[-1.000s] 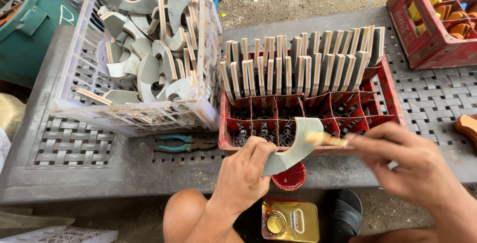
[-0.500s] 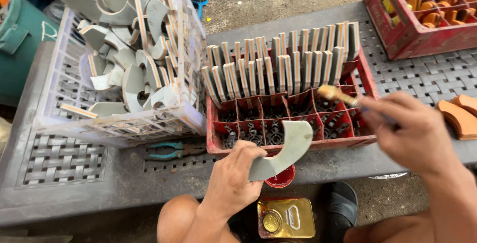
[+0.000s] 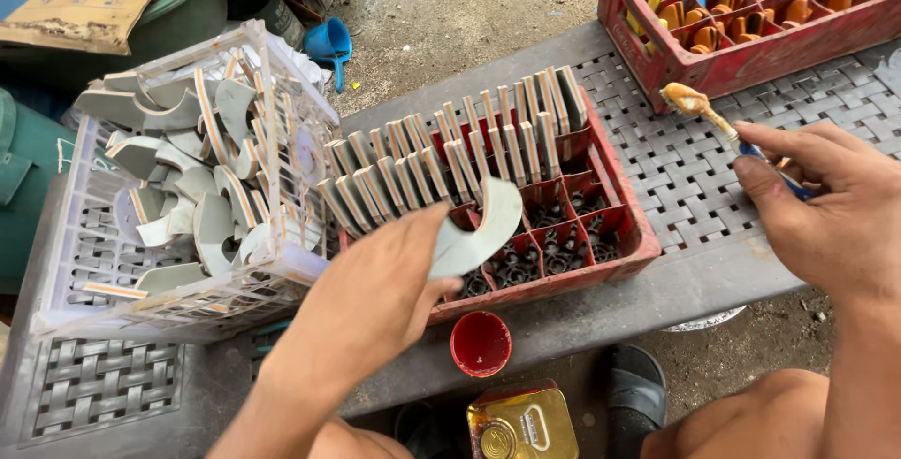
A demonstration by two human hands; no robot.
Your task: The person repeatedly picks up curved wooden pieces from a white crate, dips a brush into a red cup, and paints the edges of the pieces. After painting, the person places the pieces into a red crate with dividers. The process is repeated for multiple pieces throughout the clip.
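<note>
Your left hand (image 3: 375,295) reaches in from the near edge, back of the hand up, thumb and fingers pinched on the near end of a curved grey crescent-shaped piece (image 3: 477,236). You hold that piece above the near side of the red plastic compartment crate (image 3: 627,234), its far tip pointing up and to the right. The piece is flat, pale grey and smooth on the face you see, bent like a shallow arc.

Your right hand (image 3: 826,210) sits to the right, over the grey woven-pattern plastic tabletop (image 3: 676,154), well apart from the left hand. Its fingers are closed around the blue handle of a small brush (image 3: 718,121), whose worn head, loaded with orange-brown paste, points far and left.

In the red crate, a row of similar grey pieces with orange edges (image 3: 450,154) stands upright across the far compartments; the near compartments hold small dark parts too small to make out. To the left, a white lattice plastic basket (image 3: 89,271) is heaped with more grey curved pieces. At the far right stands a second red crate (image 3: 732,55) holding orange-brown pieces. Below the tabletop's near edge are a round red lid (image 3: 481,343) and a gold-coloured metal can (image 3: 521,426).
</note>
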